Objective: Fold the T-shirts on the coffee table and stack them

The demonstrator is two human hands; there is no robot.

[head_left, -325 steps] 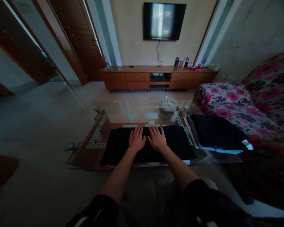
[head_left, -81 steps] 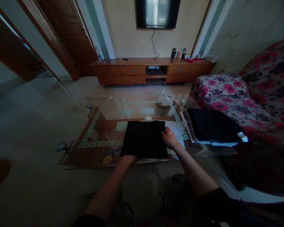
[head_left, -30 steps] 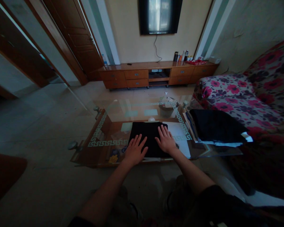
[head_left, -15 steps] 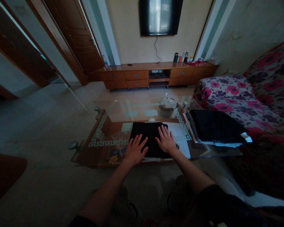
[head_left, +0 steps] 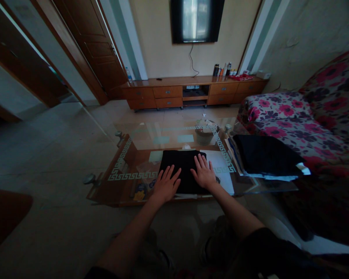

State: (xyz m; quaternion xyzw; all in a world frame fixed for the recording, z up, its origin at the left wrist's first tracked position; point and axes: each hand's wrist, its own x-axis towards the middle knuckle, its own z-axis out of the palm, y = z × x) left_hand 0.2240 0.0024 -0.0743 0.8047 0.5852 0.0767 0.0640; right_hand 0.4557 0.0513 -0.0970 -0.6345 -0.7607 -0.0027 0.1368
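A black folded cloth, which looks like a garment (head_left: 184,166), lies flat on the glass coffee table (head_left: 142,133) in front of me. My left hand (head_left: 166,183) rests on its left side, palm down, fingers spread. On its right side my right hand (head_left: 203,173) lies flat in the same way, fingers apart. Neither hand grips anything. To the right, a stack of folded clothes (head_left: 264,155) with a black piece on top sits at the table's right end. White sheets (head_left: 225,170) show beside the black cloth, apparently beneath the glass.
A flowered sofa (head_left: 285,108) stands on the right. Beyond the table are a waste basket (head_left: 205,136) and a low wooden TV cabinet (head_left: 168,93) with bottles and cans. A television (head_left: 197,21) hangs above it. Metal table fittings (head_left: 89,179) stick out at the left.
Almost nothing differs. Both hands stay flat on the black cloth, with at most a very slight shift of the left fingers.
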